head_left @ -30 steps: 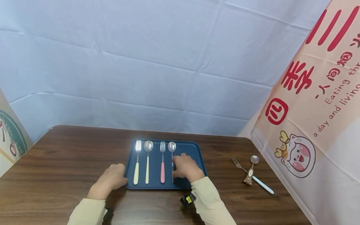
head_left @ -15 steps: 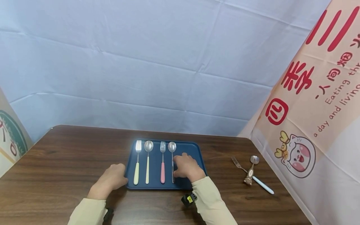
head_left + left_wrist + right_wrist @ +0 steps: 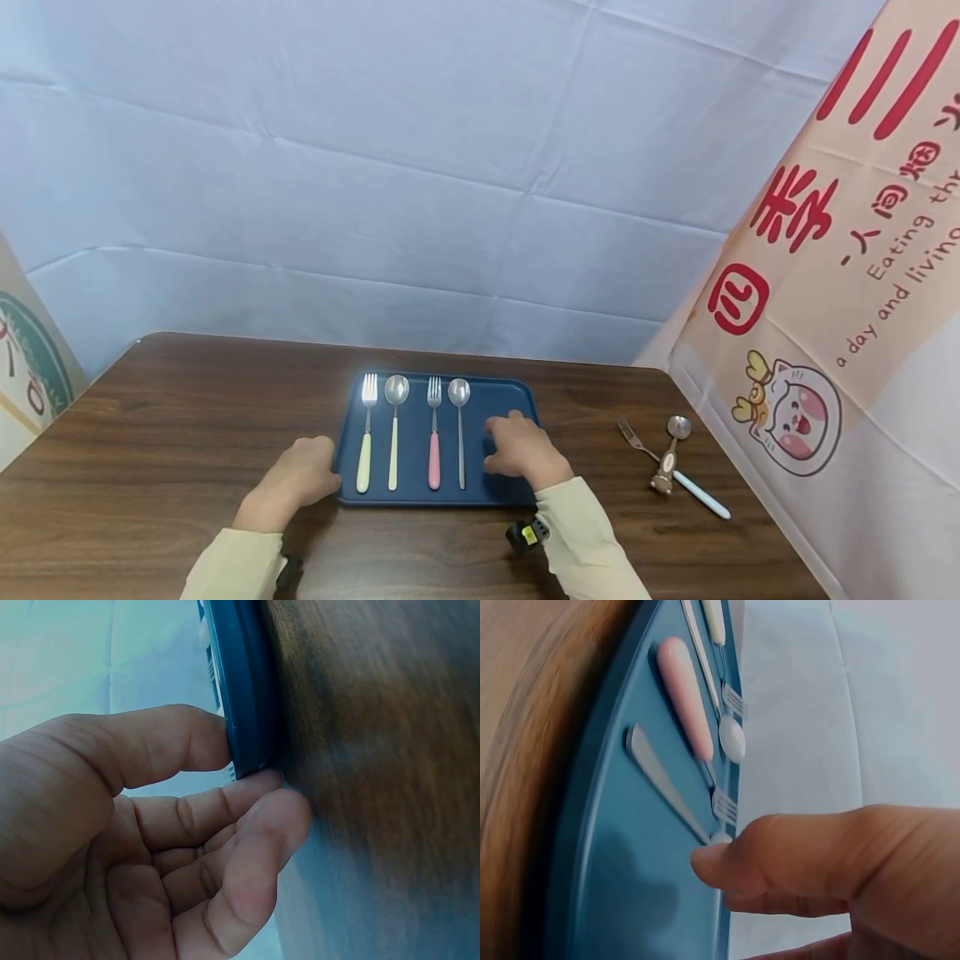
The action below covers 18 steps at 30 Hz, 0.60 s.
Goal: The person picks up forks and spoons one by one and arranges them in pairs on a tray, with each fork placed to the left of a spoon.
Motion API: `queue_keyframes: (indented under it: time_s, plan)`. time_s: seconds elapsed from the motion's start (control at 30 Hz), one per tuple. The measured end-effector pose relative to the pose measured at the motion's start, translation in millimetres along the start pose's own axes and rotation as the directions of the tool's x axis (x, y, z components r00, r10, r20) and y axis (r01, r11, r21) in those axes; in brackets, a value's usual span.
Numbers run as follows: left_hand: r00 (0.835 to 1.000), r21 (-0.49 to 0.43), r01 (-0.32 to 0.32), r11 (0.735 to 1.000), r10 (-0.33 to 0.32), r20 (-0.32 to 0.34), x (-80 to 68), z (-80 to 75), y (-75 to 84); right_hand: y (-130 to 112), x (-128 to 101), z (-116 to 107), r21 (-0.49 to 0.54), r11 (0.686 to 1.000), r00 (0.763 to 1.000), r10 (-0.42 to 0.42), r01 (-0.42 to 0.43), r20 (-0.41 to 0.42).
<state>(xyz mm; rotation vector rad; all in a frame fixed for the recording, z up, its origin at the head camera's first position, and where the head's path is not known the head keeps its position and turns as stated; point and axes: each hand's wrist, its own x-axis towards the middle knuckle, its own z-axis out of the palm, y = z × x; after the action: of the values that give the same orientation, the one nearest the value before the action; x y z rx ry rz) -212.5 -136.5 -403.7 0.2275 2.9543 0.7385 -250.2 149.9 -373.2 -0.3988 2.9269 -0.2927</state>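
Observation:
A blue tray (image 3: 480,382) lies on the brown table (image 3: 187,417). In it lie side by side a cream-handled fork (image 3: 363,454), a cream-handled spoon (image 3: 393,446), a pink-handled fork (image 3: 433,458) and an all-steel spoon (image 3: 460,437). My left hand (image 3: 300,477) grips the tray's left rim (image 3: 240,712), thumb on top and fingers under it. My right hand (image 3: 523,450) hovers over the tray's bare right part (image 3: 630,847), a little right of the steel spoon's handle (image 3: 660,780), holding nothing. Its fingers (image 3: 795,855) are loosely bent.
On the table to the right of the tray lie a small fork (image 3: 636,440), a spoon with a brown figure handle (image 3: 669,457) and a pale blue handle (image 3: 702,493). A printed banner (image 3: 825,292) stands along the right side, a white cloth behind.
My right hand has let go of the steel spoon's handle and slid right across the tray. The spoon stays where it lay. The left hand has not moved.

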Motion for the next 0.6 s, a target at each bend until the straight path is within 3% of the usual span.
queue_keyframes:
  time_s: [0.3, 0.6]
  plan:
    - [1.000, 0.004, 0.003, 1.000, -0.003, 0.003, 0.3, -0.3, -0.7, 25, -12, -10, 0.079, 0.997, 1.000, 0.019, -0.019, -0.003]
    - [1.000, -0.002, 0.003, 1.000, -0.003, 0.013, 0.2, -0.2, -0.1, 47, -24, -17, 0.091, 0.994, 0.998, 0.053, -0.052, -0.013]
